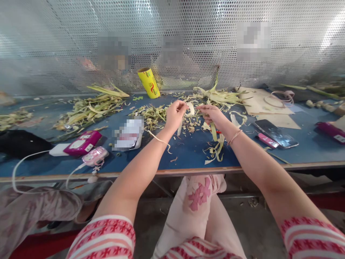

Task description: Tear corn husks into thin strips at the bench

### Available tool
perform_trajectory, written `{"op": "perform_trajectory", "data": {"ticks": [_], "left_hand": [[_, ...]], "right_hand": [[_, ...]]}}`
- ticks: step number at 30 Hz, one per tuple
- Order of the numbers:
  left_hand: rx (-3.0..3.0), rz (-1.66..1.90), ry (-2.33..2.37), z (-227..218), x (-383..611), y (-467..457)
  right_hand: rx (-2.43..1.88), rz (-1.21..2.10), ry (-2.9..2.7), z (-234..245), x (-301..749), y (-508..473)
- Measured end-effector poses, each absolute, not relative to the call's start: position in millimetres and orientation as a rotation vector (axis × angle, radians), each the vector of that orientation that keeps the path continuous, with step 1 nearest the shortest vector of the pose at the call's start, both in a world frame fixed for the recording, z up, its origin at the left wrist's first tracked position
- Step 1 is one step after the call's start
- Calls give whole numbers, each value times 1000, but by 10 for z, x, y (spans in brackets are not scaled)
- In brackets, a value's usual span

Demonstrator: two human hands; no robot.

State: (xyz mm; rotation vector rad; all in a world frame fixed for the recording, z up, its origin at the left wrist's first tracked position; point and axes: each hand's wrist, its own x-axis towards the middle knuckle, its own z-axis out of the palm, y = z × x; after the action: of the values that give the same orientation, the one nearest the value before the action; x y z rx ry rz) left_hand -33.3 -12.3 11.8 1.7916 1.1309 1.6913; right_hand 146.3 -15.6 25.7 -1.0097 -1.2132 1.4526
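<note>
Two bare hands are above the blue bench (185,158), near the middle of the view. The left hand (177,114) grasps a pale curled strip (191,108), with the thumb and the forefinger pressed together; this strip is at 2 o'clock from the left hand, in the gap between both hands. The right hand (211,111) is just beside it, at 3 o'clock from the strip, with its fingers stretched towards it; whether they grip something, I cannot tell. At 6 o'clock from the right hand there is a green strip (213,132), and I cannot tell if it hangs from the palm.

Many plant shavings (151,114) are scattered at 9 o'clock from the left hand, and farther in the same direction lies a heap of long green leaves (93,106). A yellow tube (149,84) stands tilted between 10 and 11 o'clock, before a perforated metal sheet (199,39). At 8 o'clock is a pink case (95,156), near a purple box (83,142). From the right hand, a leafy bunch (219,96) lies at 1 o'clock, and a dark phone (277,133) between 3 and 4 o'clock
</note>
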Motion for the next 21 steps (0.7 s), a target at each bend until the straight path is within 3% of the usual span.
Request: {"op": "perform_trajectory", "data": {"ticks": [10,21], "left_hand": [[1194,1642,1163,4,-394,76],[2059,1331,1623,74,-505,-3]], "right_hand": [[-1041,1565,-1339,279,1395,-262],[-862,1388,-1110,228,1370,-219]]}}
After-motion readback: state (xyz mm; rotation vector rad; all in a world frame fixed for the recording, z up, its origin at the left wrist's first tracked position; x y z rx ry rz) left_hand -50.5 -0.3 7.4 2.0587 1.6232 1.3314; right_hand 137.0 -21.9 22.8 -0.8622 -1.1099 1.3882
